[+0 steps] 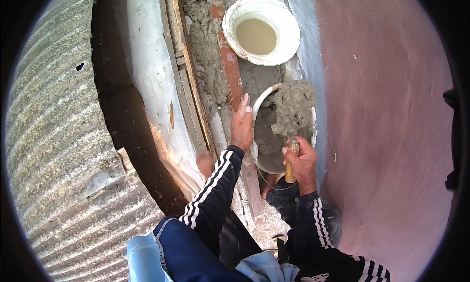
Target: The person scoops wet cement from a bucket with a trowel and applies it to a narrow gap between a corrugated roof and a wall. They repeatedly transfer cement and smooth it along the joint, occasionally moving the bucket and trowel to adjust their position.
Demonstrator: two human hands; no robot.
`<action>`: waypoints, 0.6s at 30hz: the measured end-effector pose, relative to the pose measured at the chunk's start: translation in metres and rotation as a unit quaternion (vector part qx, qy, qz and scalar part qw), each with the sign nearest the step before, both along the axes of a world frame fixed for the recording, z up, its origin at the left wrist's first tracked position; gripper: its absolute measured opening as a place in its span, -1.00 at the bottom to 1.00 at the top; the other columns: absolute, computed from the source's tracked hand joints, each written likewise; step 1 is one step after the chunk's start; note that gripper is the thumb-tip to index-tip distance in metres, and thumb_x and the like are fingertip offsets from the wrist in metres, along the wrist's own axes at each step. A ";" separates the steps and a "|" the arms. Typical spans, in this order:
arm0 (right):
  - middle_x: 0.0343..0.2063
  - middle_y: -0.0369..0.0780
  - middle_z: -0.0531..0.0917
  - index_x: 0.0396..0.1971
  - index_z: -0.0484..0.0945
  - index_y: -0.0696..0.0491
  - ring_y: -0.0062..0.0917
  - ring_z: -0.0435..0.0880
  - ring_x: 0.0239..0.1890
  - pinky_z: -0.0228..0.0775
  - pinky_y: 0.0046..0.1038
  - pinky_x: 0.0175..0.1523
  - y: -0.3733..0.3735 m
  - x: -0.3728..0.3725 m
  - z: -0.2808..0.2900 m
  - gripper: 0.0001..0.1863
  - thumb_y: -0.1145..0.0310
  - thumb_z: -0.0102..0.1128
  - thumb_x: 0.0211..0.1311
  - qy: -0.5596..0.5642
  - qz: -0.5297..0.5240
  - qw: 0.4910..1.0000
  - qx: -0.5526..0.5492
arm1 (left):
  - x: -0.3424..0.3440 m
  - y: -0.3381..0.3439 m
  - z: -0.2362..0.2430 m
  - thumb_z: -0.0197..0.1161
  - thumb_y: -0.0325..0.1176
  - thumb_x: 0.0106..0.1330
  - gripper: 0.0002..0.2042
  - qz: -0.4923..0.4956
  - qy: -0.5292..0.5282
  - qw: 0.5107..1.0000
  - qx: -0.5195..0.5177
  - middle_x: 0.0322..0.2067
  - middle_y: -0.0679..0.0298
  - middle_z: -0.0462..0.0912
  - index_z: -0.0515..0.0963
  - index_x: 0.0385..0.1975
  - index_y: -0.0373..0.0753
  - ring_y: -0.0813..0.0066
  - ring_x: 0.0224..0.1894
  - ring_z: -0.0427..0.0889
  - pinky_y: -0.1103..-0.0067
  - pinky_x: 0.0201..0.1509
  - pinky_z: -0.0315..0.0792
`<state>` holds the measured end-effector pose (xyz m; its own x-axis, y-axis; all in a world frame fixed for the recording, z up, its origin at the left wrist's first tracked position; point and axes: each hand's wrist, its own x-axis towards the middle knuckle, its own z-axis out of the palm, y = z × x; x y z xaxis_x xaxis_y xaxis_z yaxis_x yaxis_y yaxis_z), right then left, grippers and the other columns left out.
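My right hand (302,165) grips the wooden handle of a trowel (291,171). A thick heap of wet grey mortar (293,108) lies on the trowel and hides its blade. The trowel is over a bucket (261,98) with a white rim, which has more grey mortar inside. On the bucket's left side is my left hand (241,127), fingers stretched forward, close against the rim; I cannot tell whether it presses on it. The bucket's thin wire handle hangs down on the near side.
A white bucket (290,32) of murky water stands beyond the mortar bucket. A reddish wall (387,110) rises on the right. To the left run a reddish strip (229,61), wooden boards (188,81), a pale sheet (147,51), a dark gap and corrugated roofing (58,120).
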<state>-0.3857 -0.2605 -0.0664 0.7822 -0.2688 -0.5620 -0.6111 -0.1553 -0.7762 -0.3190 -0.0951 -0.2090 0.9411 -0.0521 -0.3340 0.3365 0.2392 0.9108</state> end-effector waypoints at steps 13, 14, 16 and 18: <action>-0.44 -0.24 0.65 -0.18 0.60 0.25 -0.66 0.60 -0.53 0.45 -0.64 -0.49 0.088 0.293 -0.062 -0.76 0.35 0.27 0.37 -0.014 0.272 0.900 0.340 | -0.004 -0.019 0.020 0.18 -0.31 0.52 -0.58 0.052 -0.045 0.939 0.336 0.15 -0.05 0.63 0.49 0.30 -0.34 0.01 0.27 0.52 0.22 0.37 0.33; -0.43 -0.25 0.63 -0.17 0.58 0.25 -0.67 0.59 -0.53 0.44 -0.65 -0.51 0.103 0.325 -0.078 -0.73 0.32 0.27 0.38 -0.004 0.278 0.869 0.409 | -0.005 -0.020 0.019 0.18 -0.31 0.52 -0.58 0.040 -0.036 0.938 0.342 0.14 -0.05 0.63 0.49 0.31 -0.34 0.02 0.27 0.51 0.22 0.37 0.33; -0.37 -0.27 0.59 -0.08 0.51 0.27 -0.71 0.58 -0.50 0.39 -0.68 -0.54 0.129 0.380 -0.100 -0.66 0.28 0.25 0.42 0.098 0.238 0.835 0.486 | -0.006 -0.020 0.018 0.17 -0.30 0.53 -0.58 0.056 -0.056 0.935 0.345 0.16 -0.04 0.63 0.48 0.32 -0.32 0.01 0.26 0.51 0.23 0.36 0.34; -0.32 -0.28 0.56 0.01 0.44 0.27 -0.73 0.56 -0.46 0.37 -0.68 -0.55 0.139 0.406 -0.109 -0.62 0.23 0.16 0.47 0.133 0.188 0.842 0.489 | -0.006 -0.020 0.018 0.15 -0.28 0.56 -0.58 0.063 -0.071 0.933 0.347 0.13 -0.06 0.63 0.49 0.32 -0.32 -0.03 0.23 0.53 0.23 0.35 0.35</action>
